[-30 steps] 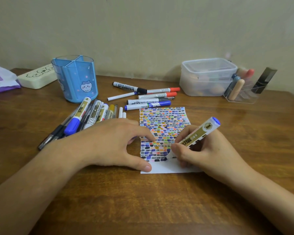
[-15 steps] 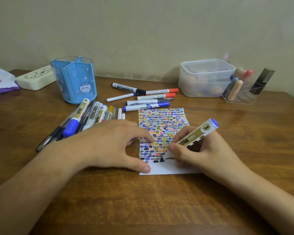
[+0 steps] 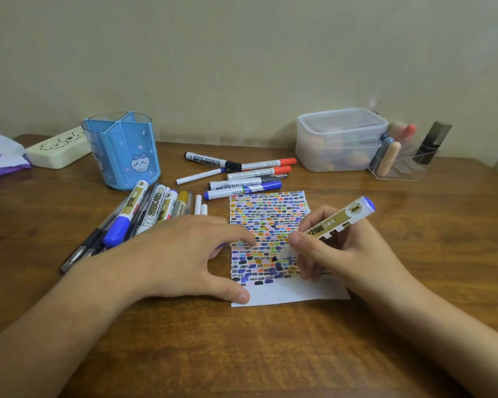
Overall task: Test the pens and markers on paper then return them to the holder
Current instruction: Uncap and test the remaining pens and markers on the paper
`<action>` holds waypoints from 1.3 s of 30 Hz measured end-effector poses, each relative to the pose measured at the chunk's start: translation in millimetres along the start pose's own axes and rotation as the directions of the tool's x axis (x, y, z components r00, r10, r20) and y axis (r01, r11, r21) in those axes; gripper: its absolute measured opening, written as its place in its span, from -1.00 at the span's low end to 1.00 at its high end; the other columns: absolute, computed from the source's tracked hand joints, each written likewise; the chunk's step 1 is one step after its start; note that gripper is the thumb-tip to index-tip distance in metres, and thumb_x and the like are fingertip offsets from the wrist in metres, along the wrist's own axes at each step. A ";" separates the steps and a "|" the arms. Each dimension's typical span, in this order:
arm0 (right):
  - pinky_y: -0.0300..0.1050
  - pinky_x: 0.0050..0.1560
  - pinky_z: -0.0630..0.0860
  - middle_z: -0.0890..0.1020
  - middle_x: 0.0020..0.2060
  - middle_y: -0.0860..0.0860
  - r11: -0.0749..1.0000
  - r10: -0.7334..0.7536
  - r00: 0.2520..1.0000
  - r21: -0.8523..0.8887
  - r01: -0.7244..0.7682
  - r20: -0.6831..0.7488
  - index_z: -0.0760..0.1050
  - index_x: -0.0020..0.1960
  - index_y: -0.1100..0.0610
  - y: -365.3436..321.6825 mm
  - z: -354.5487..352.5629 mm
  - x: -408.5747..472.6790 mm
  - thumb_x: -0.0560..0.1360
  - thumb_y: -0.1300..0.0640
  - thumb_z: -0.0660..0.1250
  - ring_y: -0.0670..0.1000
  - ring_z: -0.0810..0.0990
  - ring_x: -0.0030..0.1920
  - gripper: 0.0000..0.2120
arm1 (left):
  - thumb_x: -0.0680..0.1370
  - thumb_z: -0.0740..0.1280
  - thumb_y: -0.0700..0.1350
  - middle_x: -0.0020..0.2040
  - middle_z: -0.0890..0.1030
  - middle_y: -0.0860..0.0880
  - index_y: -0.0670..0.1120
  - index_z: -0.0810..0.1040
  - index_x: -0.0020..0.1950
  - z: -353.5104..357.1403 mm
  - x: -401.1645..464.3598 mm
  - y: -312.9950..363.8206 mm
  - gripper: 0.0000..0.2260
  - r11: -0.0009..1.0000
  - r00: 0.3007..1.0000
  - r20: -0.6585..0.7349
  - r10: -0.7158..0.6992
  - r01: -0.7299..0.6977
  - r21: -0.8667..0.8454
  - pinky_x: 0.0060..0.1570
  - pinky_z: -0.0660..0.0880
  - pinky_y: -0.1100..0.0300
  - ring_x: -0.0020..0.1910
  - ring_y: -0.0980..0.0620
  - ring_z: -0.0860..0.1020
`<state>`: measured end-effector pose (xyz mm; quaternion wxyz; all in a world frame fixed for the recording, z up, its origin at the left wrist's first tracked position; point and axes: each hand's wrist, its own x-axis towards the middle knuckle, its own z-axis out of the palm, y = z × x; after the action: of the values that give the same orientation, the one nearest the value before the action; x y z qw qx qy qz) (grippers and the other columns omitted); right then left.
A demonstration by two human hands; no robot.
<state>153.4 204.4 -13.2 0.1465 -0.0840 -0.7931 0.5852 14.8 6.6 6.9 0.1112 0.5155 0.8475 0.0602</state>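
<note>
Gold-labelled marker (image 3: 332, 225): blue end cap, white barrel; held tilted over the paper (image 3: 288, 291), tip down on the lower rows of swatches, cap end pointing to 2 o'clock.
Handling: judged light, rigid and smooth-sided; best pinched low on the barrel near the tip, as now; little risk beyond ink smearing.
Right hand (image 3: 339, 254): grip clenched round the marker, thumb and fingers pinching the lower barrel, heel resting on the paper's right edge; forearm enters from 4 o'clock.
Left hand (image 3: 173, 259): fingers spread and relaxed, index tip and thumb pressing the paper's left edge flat; forearm enters from 8 o'clock.
Paper: white sheet at table (image 3: 242, 354) centre, mostly filled with small coloured dashes; blank strip at 6 o'clock.
Holder (image 3: 124, 153): blue divided cup with cat picture, at 10 o'clock of the paper; looks empty.
Loose markers, left group (image 3: 144, 214): fanned between holder and left hand.
Loose markers, far group (image 3: 242, 173): lying at 12 o'clock of the paper.
</note>
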 end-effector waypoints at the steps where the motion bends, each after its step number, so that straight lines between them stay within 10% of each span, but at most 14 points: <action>1: -0.06 -0.32 0.53 0.65 -0.40 0.09 1.000 0.002 1.000 0.008 -0.002 0.002 0.53 -0.09 0.13 -0.9 -1.0 0.3 0.40 -0.04 0.49 0.07 0.63 -0.40 -0.73 | 0.32 0.33 0.50 -0.15 0.37 0.30 0.44 0.21 0.38 -0.5 -0.5 0.7 -0.32 1.000 1.000 0.001 -0.007 0.007 -0.008 -0.23 0.26 0.35 -0.11 0.38 0.37; 11: -0.11 -0.31 0.54 0.63 -0.39 0.06 0.994 0.022 1.000 0.104 -0.022 0.006 0.61 -0.10 0.11 -1.8 -4.1 2.6 0.50 0.03 0.44 0.05 0.61 -0.37 -0.86 | 0.36 0.20 0.50 -0.16 0.47 0.16 0.45 0.19 0.30 -5.2 -2.6 4.1 -0.46 0.997 0.997 -0.052 -0.063 0.060 -0.051 -0.24 0.41 0.28 -0.15 0.20 0.47; 20: -0.15 -0.35 0.55 0.65 -0.39 0.08 0.990 -0.013 0.999 0.138 0.018 -0.035 0.51 -0.03 0.23 -3.6 -5.1 2.0 0.45 0.03 0.43 0.06 0.63 -0.36 -0.73 | 0.66 0.16 -0.06 -0.11 0.42 0.19 0.26 0.28 0.18 1.2 -2.1 -0.7 -0.79 0.987 0.963 -0.265 -0.053 0.011 -0.157 -0.23 0.35 0.28 -0.06 0.31 0.40; 39: -0.14 -0.30 0.55 0.72 -0.20 0.18 0.973 0.009 1.000 0.232 -0.003 -0.028 0.53 -0.02 0.15 -11.2 -2.5 -0.4 0.48 -0.01 0.48 0.08 0.66 -0.30 -0.74 | 0.63 0.23 0.09 0.02 0.47 0.18 0.23 0.40 0.15 4.7 2.1 -0.4 -0.89 0.992 0.963 -0.269 -0.029 -0.006 -0.128 0.07 0.46 0.10 0.03 0.20 0.43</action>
<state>155.0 203.2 -1.9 0.1651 -0.0773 -0.7170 0.6728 14.7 8.2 1.9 0.0277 0.4892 0.8523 0.1832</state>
